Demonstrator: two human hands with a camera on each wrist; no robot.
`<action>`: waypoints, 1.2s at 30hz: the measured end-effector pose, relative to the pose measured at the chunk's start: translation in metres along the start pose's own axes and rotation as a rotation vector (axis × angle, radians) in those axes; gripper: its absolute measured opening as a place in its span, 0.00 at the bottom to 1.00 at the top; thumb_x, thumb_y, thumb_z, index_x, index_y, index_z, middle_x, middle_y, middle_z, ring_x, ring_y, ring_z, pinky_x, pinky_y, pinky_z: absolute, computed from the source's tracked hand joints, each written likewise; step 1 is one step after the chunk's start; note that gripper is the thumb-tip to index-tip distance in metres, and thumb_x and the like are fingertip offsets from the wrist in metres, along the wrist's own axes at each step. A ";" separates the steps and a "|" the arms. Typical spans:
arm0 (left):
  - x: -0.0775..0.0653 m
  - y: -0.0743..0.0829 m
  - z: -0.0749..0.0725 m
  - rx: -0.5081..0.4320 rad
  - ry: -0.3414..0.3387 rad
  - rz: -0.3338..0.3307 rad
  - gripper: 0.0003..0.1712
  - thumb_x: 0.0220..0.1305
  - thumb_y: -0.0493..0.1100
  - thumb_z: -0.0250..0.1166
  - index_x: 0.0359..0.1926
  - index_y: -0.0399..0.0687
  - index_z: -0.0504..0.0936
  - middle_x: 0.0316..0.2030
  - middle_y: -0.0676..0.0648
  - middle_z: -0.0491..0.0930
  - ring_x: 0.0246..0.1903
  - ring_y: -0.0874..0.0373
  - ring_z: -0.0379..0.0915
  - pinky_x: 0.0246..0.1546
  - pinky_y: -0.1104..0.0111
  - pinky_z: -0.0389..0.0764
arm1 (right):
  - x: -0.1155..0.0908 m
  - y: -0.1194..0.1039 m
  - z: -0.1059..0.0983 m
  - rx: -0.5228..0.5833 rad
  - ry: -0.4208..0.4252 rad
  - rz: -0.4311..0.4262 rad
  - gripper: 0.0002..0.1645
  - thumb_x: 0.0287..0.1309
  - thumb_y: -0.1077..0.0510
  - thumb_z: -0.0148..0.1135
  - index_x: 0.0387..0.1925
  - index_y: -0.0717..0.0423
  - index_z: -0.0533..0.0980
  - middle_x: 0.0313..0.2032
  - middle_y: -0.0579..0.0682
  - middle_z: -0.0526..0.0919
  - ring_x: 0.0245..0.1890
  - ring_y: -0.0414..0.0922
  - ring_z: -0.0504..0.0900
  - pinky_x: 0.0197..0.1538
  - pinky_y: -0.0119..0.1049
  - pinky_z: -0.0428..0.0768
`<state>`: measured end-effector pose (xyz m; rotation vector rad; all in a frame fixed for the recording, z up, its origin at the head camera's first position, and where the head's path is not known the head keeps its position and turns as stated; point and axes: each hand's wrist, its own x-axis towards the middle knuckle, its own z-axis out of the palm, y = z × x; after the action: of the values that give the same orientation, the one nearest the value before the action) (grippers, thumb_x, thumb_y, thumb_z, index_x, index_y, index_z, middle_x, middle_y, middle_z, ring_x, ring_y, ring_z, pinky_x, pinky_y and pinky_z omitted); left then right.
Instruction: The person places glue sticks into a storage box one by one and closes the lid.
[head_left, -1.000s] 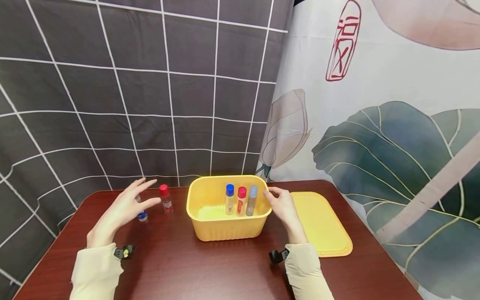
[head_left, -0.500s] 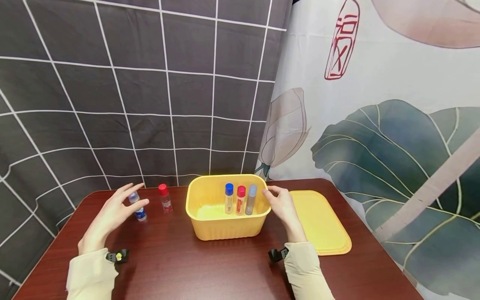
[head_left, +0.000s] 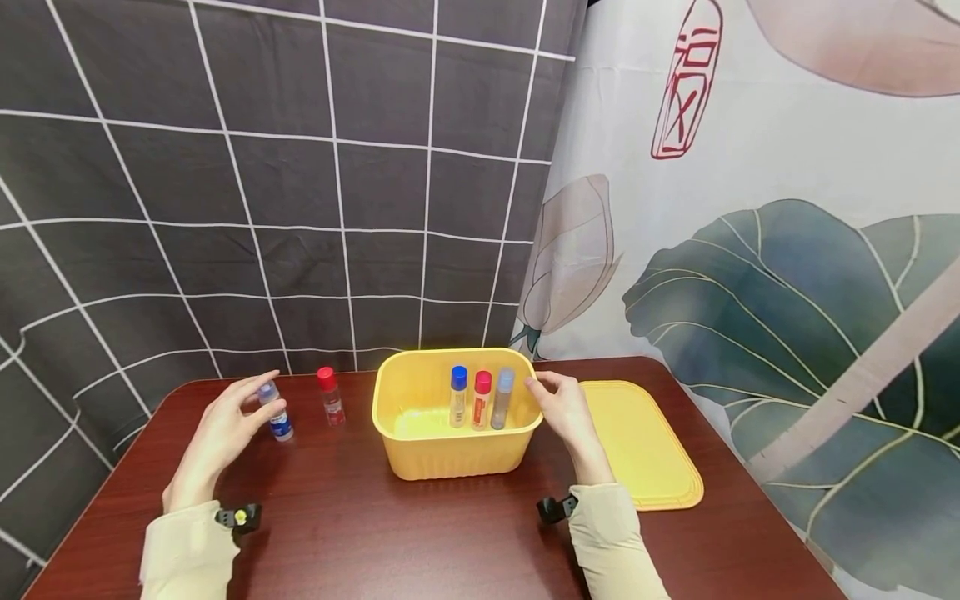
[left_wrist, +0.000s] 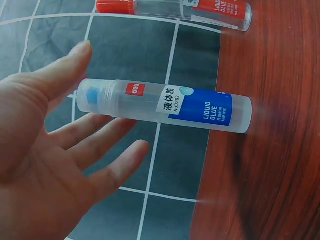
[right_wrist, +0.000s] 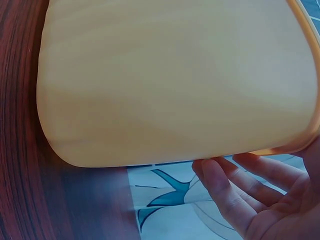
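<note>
A liquid glue bottle [left_wrist: 165, 105] with a blue label and clear cap stands upright on the table at the left. My left hand [head_left: 225, 429] is beside it, thumb and fingers spread on either side of the cap end without a visible grip. To its right stands a second glue bottle [head_left: 331, 397], red-capped. At the centre sits a yellow plastic box [head_left: 450, 457], held at its right rim by my right hand [head_left: 564, 410]. Several fingers [right_wrist: 225, 190] show along the outer wall; the thumb is mostly hidden. Inside the box stand a blue-capped tube [head_left: 458, 398], a red-capped tube [head_left: 482, 402] and a greyish tube [head_left: 502, 400].
A flat yellow lid [head_left: 645, 446] lies on the table right of the box, close to my right forearm. The dark red wooden table [head_left: 405, 542] ends at the back against a grey grid cloth [head_left: 300, 192] and a leaf-printed cloth [head_left: 750, 333].
My left hand has drawn back left from between the two standing bottles, and its fingers have closed in somewhat around the blue-labelled bottle. The right hand and box stay in place.
</note>
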<state>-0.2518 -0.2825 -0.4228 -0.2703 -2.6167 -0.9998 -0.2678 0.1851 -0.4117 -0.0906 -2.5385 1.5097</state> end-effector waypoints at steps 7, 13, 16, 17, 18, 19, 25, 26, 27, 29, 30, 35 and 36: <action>0.001 -0.002 0.003 0.014 0.041 0.011 0.28 0.65 0.39 0.66 0.64 0.37 0.72 0.54 0.28 0.73 0.46 0.31 0.75 0.48 0.40 0.73 | 0.000 0.001 0.000 -0.011 0.007 -0.009 0.21 0.66 0.53 0.61 0.53 0.64 0.79 0.48 0.60 0.83 0.43 0.52 0.83 0.48 0.47 0.81; 0.002 -0.001 0.004 0.014 0.044 -0.018 0.25 0.67 0.36 0.63 0.63 0.37 0.73 0.52 0.26 0.75 0.41 0.34 0.78 0.43 0.43 0.77 | 0.001 0.002 0.000 -0.012 0.008 -0.015 0.21 0.66 0.52 0.61 0.53 0.64 0.79 0.48 0.61 0.83 0.44 0.53 0.83 0.48 0.47 0.81; 0.002 -0.001 0.005 0.012 0.038 -0.044 0.23 0.68 0.35 0.60 0.63 0.36 0.72 0.52 0.26 0.74 0.41 0.34 0.78 0.42 0.43 0.78 | 0.002 0.003 -0.001 -0.010 0.005 -0.010 0.22 0.66 0.53 0.61 0.53 0.64 0.79 0.48 0.61 0.83 0.44 0.55 0.83 0.48 0.47 0.81; 0.002 0.000 0.005 0.012 0.037 -0.051 0.23 0.69 0.35 0.60 0.63 0.36 0.72 0.53 0.26 0.74 0.41 0.34 0.78 0.42 0.43 0.78 | 0.002 0.002 -0.001 -0.009 0.005 -0.008 0.22 0.66 0.53 0.60 0.53 0.64 0.79 0.48 0.61 0.83 0.44 0.55 0.83 0.48 0.47 0.81; 0.002 0.000 0.005 0.011 0.037 -0.057 0.23 0.69 0.35 0.59 0.63 0.37 0.72 0.53 0.26 0.74 0.41 0.34 0.78 0.42 0.43 0.78 | 0.002 0.002 -0.002 -0.010 0.004 -0.010 0.21 0.66 0.53 0.60 0.53 0.65 0.79 0.48 0.61 0.83 0.44 0.55 0.83 0.48 0.47 0.81; 0.002 0.000 0.005 0.009 0.038 -0.060 0.22 0.69 0.35 0.59 0.63 0.36 0.72 0.53 0.26 0.74 0.41 0.33 0.78 0.42 0.43 0.78 | 0.002 0.002 -0.002 -0.011 0.004 -0.009 0.21 0.66 0.53 0.60 0.53 0.65 0.79 0.48 0.61 0.83 0.44 0.55 0.83 0.48 0.47 0.81; 0.000 -0.001 0.005 0.007 0.074 -0.042 0.22 0.67 0.32 0.60 0.61 0.35 0.74 0.50 0.27 0.76 0.39 0.35 0.79 0.40 0.45 0.79 | 0.001 0.002 -0.001 -0.017 0.000 -0.010 0.21 0.66 0.53 0.60 0.53 0.64 0.79 0.48 0.60 0.83 0.44 0.54 0.83 0.48 0.47 0.81; -0.001 -0.002 0.005 0.007 0.078 -0.042 0.21 0.67 0.32 0.60 0.61 0.35 0.74 0.49 0.27 0.77 0.38 0.36 0.80 0.39 0.45 0.79 | 0.001 0.002 -0.001 -0.015 -0.001 -0.009 0.21 0.66 0.53 0.60 0.53 0.64 0.79 0.48 0.61 0.83 0.44 0.55 0.83 0.48 0.47 0.81; -0.001 -0.002 0.005 0.007 0.081 -0.043 0.21 0.67 0.32 0.60 0.61 0.35 0.74 0.48 0.27 0.77 0.38 0.36 0.80 0.39 0.47 0.80 | 0.001 0.002 -0.001 -0.015 -0.001 -0.009 0.21 0.66 0.53 0.60 0.53 0.64 0.79 0.48 0.61 0.83 0.44 0.55 0.83 0.48 0.47 0.81; -0.001 -0.002 0.005 0.014 0.091 -0.047 0.21 0.67 0.32 0.61 0.60 0.36 0.75 0.47 0.28 0.78 0.37 0.38 0.81 0.37 0.50 0.80 | 0.001 0.001 -0.001 -0.014 -0.002 -0.009 0.21 0.66 0.53 0.60 0.53 0.64 0.79 0.48 0.61 0.83 0.45 0.56 0.83 0.48 0.48 0.81; -0.001 -0.002 0.004 0.016 0.093 -0.050 0.20 0.67 0.32 0.61 0.60 0.36 0.75 0.46 0.28 0.79 0.36 0.39 0.81 0.36 0.52 0.80 | 0.001 0.001 -0.001 -0.013 -0.002 -0.007 0.22 0.66 0.52 0.60 0.53 0.64 0.79 0.48 0.61 0.83 0.45 0.57 0.83 0.48 0.48 0.81; -0.001 -0.002 0.002 0.032 0.108 -0.051 0.19 0.66 0.31 0.61 0.58 0.36 0.76 0.43 0.28 0.80 0.34 0.42 0.81 0.29 0.66 0.77 | 0.001 0.001 -0.001 -0.019 -0.001 -0.004 0.22 0.66 0.52 0.60 0.54 0.64 0.79 0.48 0.61 0.83 0.44 0.56 0.83 0.48 0.48 0.81; -0.001 -0.001 0.002 0.035 0.110 -0.051 0.19 0.66 0.31 0.61 0.58 0.36 0.76 0.43 0.28 0.80 0.34 0.42 0.81 0.29 0.66 0.76 | 0.000 0.001 -0.001 -0.020 -0.001 -0.002 0.22 0.66 0.52 0.60 0.54 0.64 0.79 0.48 0.61 0.82 0.44 0.56 0.83 0.48 0.48 0.81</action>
<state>-0.2516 -0.2825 -0.4252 -0.1368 -2.5497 -0.9566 -0.2682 0.1864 -0.4120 -0.0893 -2.5546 1.4838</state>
